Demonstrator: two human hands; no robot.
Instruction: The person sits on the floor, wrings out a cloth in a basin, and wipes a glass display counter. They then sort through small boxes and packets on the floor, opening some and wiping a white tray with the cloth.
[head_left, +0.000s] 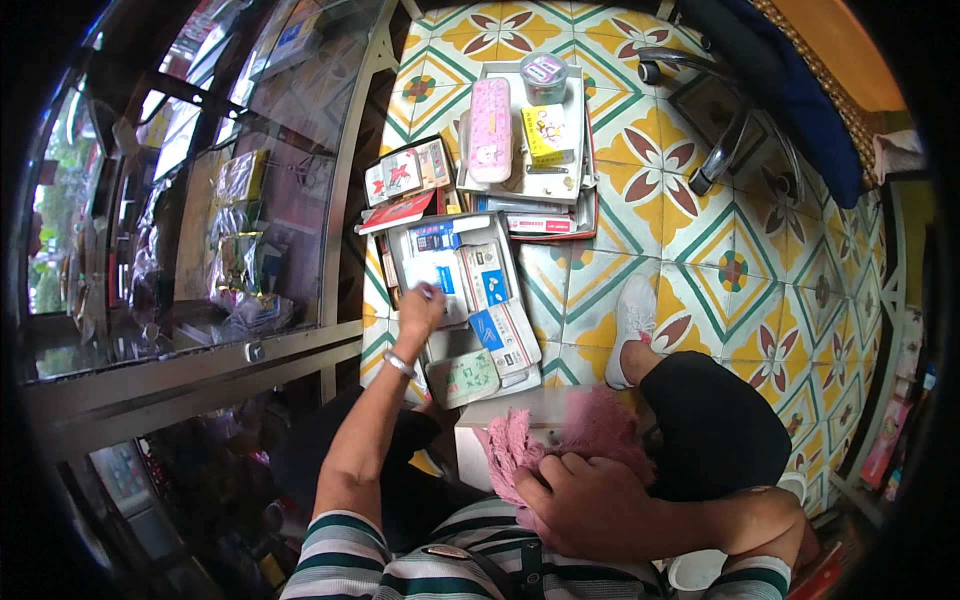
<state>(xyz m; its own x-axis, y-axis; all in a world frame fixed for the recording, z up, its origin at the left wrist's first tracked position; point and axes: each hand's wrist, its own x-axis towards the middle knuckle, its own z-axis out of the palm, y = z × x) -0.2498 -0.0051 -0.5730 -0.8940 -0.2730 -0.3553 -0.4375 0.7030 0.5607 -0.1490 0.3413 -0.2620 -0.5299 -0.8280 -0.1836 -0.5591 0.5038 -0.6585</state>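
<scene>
My left hand (421, 309), with a metal bracelet at its wrist, is over a grey open tray (450, 345) of small boxes. Its fingers are bent together above a white and blue box (429, 271); whether something small is between them cannot be told. A blue and white box (506, 336) and a green patterned tin (463, 379) lie near the tray's close end. Close to my body, my right hand (585, 502) is shut on a pink cloth (606, 426), which drapes over a pale box (474, 454).
Beyond the tray, a white box lid (517, 176) bears a pink pencil case (490, 131), a yellow box (546, 131) and a round clear tub (544, 77). A glass display case (300, 225) stands at the left. A wheeled chair's metal leg (721, 150) is at upper right.
</scene>
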